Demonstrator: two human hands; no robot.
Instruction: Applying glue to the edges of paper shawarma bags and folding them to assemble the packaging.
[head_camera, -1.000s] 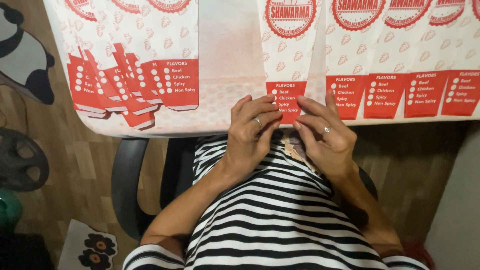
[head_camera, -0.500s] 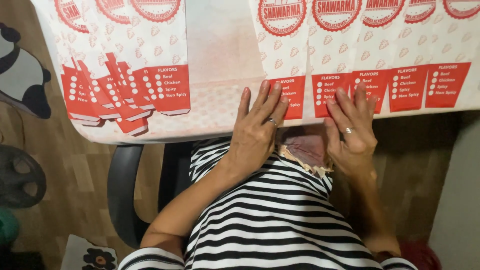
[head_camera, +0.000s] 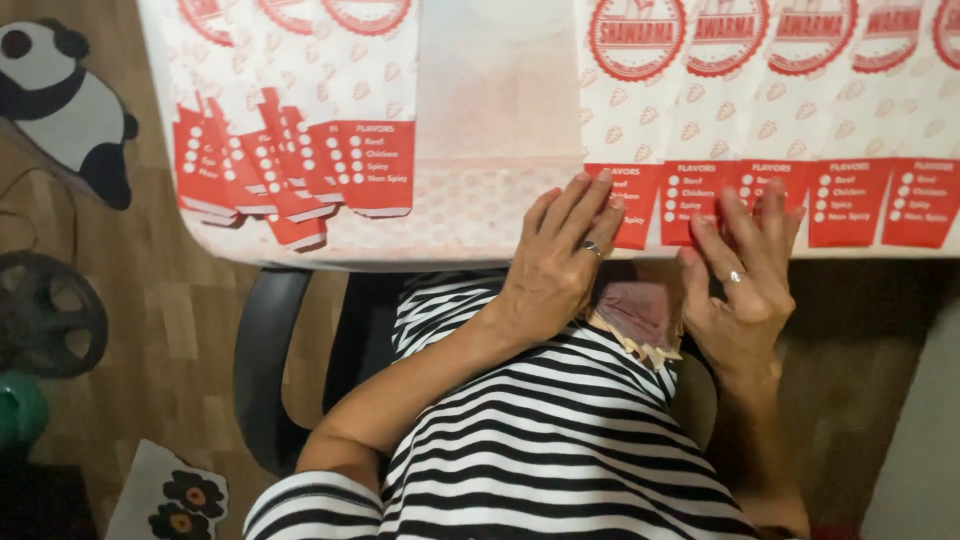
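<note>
At the table's near edge, both hands had spread apart; left hand (head_camera: 560, 262) and right hand (head_camera: 745, 285) lay open-fingered, gripping nothing, flat on the red-and-white paper bags (head_camera: 760, 150) in a row.

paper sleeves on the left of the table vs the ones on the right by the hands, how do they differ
The left pile of sleeves is fanned and overlapping at skewed angles; the right row of sleeves lies side by side, straight, edges aligned. No hand touches the left pile, while the left hand and right hand rest flat on the right row's red ends. Both are white paper with red round emblems and red end panels.

Panda cushion (head_camera: 65, 105), black chair (head_camera: 262, 370), flowered mat (head_camera: 170, 497)
</note>
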